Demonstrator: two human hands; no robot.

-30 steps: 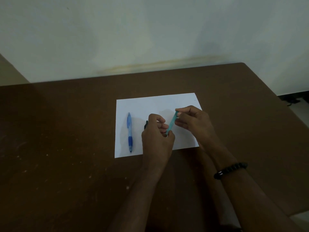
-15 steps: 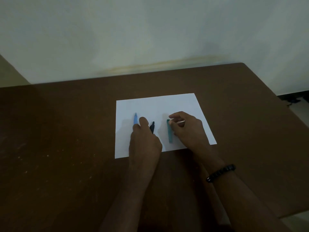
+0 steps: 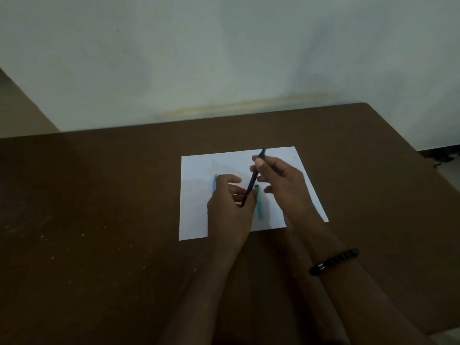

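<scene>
paper (image 3: 199,195) on table (image 3: 99,220) | left pen (image 3: 214,184), right pen (image 3: 259,205) on paper | held pen (image 3: 254,178) above paper, between them

Dim, murky light; soft, slightly blurred.

No writing, label or number can be read; the white sheet (image 3: 196,210) at mid-frame looks blank, and the dark pen (image 3: 252,184) is perhaps too dim to show print
</scene>
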